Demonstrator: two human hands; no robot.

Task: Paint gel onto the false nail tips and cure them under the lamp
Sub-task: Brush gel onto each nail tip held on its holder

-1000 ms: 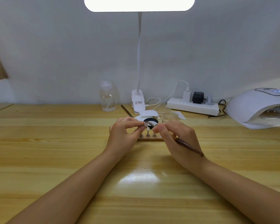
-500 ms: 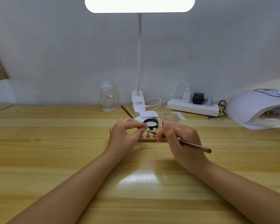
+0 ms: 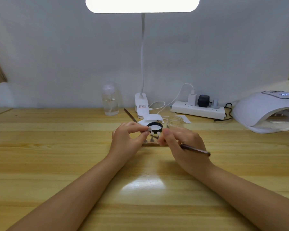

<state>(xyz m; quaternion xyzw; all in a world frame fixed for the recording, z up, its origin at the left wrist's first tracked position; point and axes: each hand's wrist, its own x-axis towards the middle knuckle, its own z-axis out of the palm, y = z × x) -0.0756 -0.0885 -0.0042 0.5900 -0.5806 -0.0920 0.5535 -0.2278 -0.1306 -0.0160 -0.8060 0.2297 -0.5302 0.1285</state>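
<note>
Nail tip is pinched between the thumb and fingers of the left hand, lifted a little above the small wooden stand on the counter. Two more tips stand upright on their pegs in this stand, just beside the held one. The right hand grips a thin brown brush like a pen; its bristle end is hidden behind the fingers, low near the stand. One second ago the brush was steep and its tip reached toward the black jar lid behind the stand; now the handle lies almost flat and the tip has come down to the pegs. I judge that gel was picked up and the painting stroke is about to begin, or is just starting. Whether gel already covers the held tip is too small to tell. Farther back are a small clear jar, a clear bottle and a power strip. The white curing lamp waits at the far right, well apart, so curing is not yet done.
</note>
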